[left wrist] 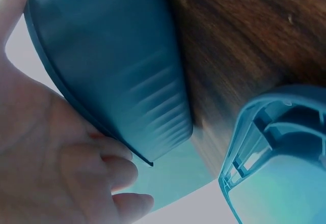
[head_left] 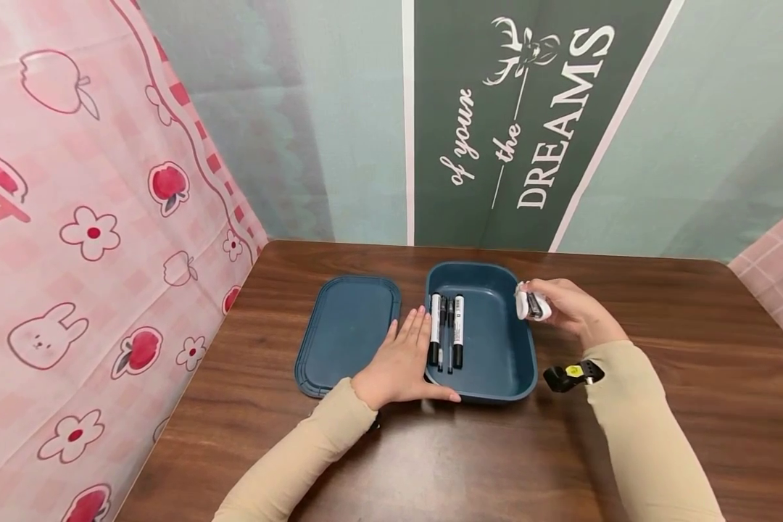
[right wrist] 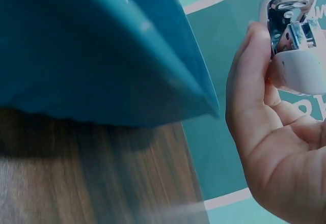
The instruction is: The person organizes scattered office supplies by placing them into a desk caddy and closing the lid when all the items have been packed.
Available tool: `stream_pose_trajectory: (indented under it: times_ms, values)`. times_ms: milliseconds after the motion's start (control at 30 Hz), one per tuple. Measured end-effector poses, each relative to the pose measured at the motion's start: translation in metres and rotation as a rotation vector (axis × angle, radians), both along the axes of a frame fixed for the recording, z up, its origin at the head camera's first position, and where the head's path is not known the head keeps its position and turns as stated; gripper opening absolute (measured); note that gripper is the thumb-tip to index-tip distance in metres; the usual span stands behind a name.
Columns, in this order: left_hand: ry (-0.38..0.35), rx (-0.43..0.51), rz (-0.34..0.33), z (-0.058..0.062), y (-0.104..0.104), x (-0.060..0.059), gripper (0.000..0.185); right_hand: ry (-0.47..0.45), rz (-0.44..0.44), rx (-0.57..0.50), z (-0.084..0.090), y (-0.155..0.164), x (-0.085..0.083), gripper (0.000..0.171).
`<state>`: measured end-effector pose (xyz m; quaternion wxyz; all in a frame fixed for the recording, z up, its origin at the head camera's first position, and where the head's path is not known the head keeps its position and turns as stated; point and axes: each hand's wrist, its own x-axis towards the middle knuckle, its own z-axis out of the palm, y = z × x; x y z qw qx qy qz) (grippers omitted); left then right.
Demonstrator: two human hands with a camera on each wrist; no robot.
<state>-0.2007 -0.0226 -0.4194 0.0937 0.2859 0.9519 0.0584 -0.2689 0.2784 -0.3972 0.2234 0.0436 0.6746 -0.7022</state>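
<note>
Three markers [head_left: 447, 332], one box [head_left: 496, 377], one lid [head_left: 347, 330]

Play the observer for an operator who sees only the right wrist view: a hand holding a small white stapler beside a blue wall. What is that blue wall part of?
Observer: A dark blue box, open on the wooden table.
Operator: Anything inside it?
Observer: Three markers lie side by side along its left side.
Operator: Where is the lid?
Observer: The blue lid lies flat on the table, left of the box.
Operator: And the other hand?
Observer: The left hand rests with straight fingers against the box's left edge; the right hand holds the stapler at the right rim.
</note>
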Motion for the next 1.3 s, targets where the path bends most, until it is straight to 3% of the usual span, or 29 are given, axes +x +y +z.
stream_pose_trajectory:
  times_ms: [267, 700, 833, 1000, 1133, 1300]
  values:
    - [0.007, -0.007, 0.004, -0.002, 0.000, 0.001, 0.125, 0.070, 0.063, 0.163, 0.005, -0.017, -0.007, 0.021]
    - [0.009, -0.007, 0.006, -0.003, 0.000, 0.000, 0.126, 0.128, 0.102, 0.391, 0.002, -0.052, -0.016, 0.042]
    - [0.013, -0.003, 0.005, -0.004, 0.001, -0.001, 0.126, 0.192, 0.115, 0.543, -0.003, -0.064, -0.018, 0.029]
    - [0.016, -0.012, 0.005, -0.004, 0.001, -0.001, 0.126, 0.271, 0.133, 0.809, -0.009, -0.077, -0.019, 0.035]
    - [0.006, -0.013, 0.006, -0.003, 0.000, 0.000, 0.126, 0.304, 0.150, 0.990, -0.014, -0.084, -0.017, 0.026]
    - [0.016, -0.008, 0.001, -0.003, 0.001, 0.000, 0.125, 0.316, 0.162, 1.096, -0.021, -0.094, -0.012, 0.024]
